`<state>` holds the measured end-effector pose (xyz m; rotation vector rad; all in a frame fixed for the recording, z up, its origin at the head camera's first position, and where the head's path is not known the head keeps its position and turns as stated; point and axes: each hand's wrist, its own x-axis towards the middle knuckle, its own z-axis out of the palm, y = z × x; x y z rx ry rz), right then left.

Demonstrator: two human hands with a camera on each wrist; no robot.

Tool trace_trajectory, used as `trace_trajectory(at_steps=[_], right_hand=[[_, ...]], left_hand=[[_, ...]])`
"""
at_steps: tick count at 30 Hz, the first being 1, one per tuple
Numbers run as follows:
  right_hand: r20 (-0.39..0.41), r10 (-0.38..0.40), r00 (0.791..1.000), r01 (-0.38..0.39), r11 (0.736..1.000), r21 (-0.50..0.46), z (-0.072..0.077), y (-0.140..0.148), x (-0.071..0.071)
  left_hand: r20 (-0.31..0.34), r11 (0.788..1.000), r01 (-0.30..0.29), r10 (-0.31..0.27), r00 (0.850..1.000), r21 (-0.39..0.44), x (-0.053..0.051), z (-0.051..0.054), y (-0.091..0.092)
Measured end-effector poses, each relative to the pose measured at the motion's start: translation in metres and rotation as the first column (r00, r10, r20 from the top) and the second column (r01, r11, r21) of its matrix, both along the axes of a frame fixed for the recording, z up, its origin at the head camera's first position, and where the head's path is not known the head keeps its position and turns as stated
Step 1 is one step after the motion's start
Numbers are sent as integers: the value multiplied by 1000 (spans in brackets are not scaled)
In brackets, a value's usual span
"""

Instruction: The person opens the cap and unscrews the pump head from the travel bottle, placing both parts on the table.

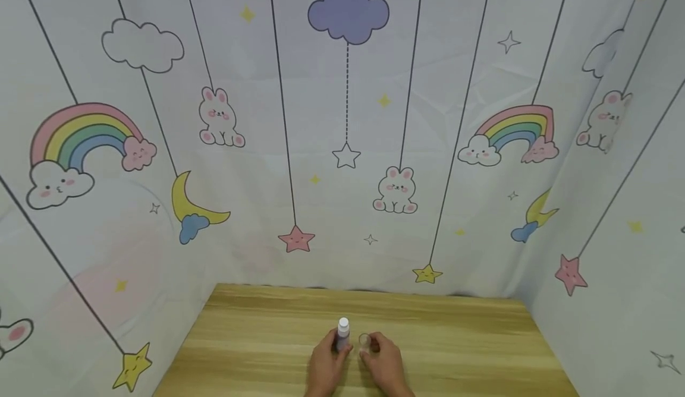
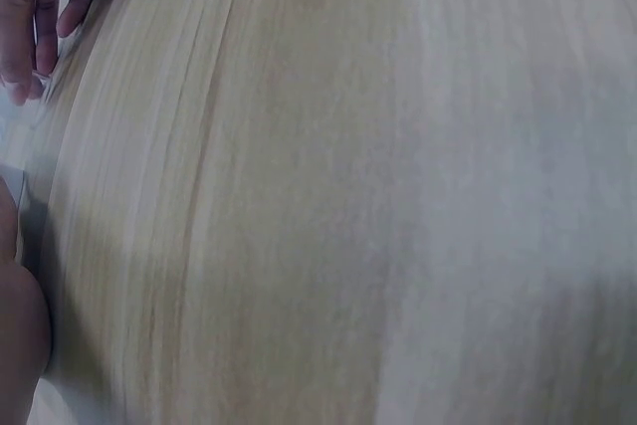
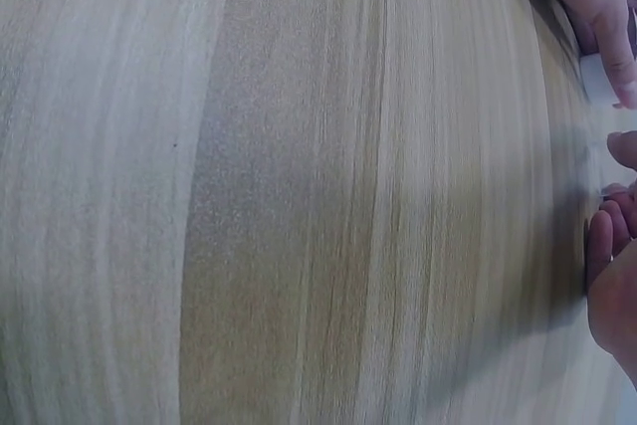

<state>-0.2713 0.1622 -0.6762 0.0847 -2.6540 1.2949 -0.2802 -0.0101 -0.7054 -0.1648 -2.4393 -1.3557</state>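
Near the front of the table, my left hand (image 1: 325, 366) grips a small bottle (image 1: 343, 328) with a white top, held upright. Fingers cover part of its darker lower body. Just to the right, my right hand (image 1: 387, 364) pinches a small clear cap (image 1: 365, 342) between thumb and fingers. Cap and bottle are apart, with a narrow gap between the hands. In the left wrist view, only the edge of my left hand (image 2: 18, 335) shows at the left. The right wrist view catches my right hand (image 3: 615, 286) at its right border.
Under the hands lies a wood-grain table (image 1: 257, 325). White fabric walls (image 1: 342, 219) printed with rainbows, rabbits, stars and clouds rise behind the table and on both sides of it.
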Motion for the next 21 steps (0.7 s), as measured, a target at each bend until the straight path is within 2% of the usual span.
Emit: trace_trajectory(at_steps=[7, 21], right_hand=[[-8, 24, 1000, -24, 1000, -7, 0, 1, 1], [2, 15, 1000, -15, 1000, -4, -1, 2, 1]], left_hand=[[27, 1000, -5, 5, 1000, 2, 1, 2, 0], [-22, 1000, -20, 20, 1000, -10, 2, 1, 2]])
